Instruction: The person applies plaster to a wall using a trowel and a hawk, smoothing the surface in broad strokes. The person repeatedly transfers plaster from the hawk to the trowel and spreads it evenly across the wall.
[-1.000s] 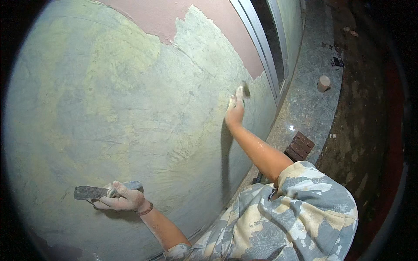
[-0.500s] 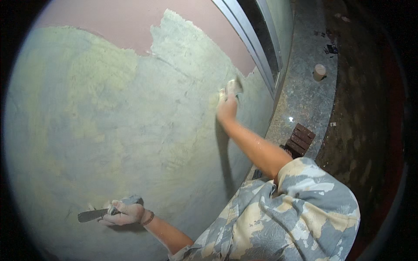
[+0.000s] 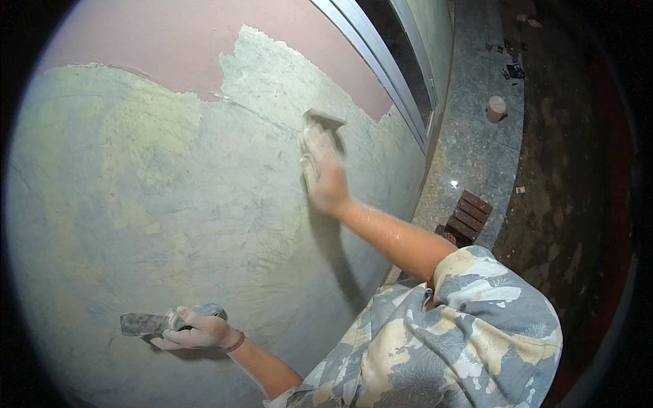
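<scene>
Wall (image 3: 224, 217) open btwn R hand (image 3: 324, 170) gripping scraper (image 3: 329, 120) nr pink edge (image 3: 348, 88) & L hand (image 3: 204, 331) gripping knife (image 3: 144, 324).

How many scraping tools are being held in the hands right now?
2: a putty knife in the left hand, and a wide scraper in the right hand.

Around the left hand (image 3: 197, 330) and the right hand (image 3: 325, 170) the wall (image 3: 170, 217) is brightly lit, seemingly from above: a long shadow falls below the right forearm (image 3: 398, 234), a small one under the left hand. The right hand looks slightly blurred. Right of it, a white glare spot sits on the walkway (image 3: 469, 156); farther right, the ground (image 3: 561, 163) is dim. Well outside both hands, edges bend toward a black rim.
</scene>
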`<state>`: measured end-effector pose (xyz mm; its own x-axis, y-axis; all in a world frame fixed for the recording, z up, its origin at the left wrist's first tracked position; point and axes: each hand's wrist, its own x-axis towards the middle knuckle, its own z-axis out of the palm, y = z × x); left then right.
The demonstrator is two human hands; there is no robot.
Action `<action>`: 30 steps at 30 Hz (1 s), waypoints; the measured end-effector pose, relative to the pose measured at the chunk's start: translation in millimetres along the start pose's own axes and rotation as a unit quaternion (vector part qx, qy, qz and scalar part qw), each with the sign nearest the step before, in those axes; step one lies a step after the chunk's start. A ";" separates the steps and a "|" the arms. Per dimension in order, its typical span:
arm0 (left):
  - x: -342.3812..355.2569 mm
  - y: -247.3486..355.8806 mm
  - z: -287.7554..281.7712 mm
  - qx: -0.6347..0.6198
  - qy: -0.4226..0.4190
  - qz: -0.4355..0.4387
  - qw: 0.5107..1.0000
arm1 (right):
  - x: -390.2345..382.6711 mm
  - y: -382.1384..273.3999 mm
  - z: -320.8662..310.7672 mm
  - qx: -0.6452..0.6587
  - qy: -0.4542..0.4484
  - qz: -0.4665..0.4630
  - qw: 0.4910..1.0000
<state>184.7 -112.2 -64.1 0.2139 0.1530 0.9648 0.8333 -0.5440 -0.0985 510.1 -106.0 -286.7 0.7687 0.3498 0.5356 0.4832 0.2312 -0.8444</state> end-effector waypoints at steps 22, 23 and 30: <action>-4.0 13.2 8.2 0.027 -0.003 0.043 0.999 | 16.8 -75.0 0.6 0.035 0.065 0.034 0.997; -4.8 14.7 9.5 -0.012 0.000 0.025 1.000 | 11.0 -90.7 -2.0 0.004 -0.018 -0.019 1.000; -2.9 22.0 9.5 0.004 -0.006 0.043 0.999 | 30.9 -97.6 9.0 0.047 0.026 -0.208 0.977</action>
<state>207.3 -116.8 -71.4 0.2909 0.1153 0.9498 0.8154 -0.5492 -0.1830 483.0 -109.7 -187.7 0.5348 0.1624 0.8293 0.7200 0.4262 -0.5477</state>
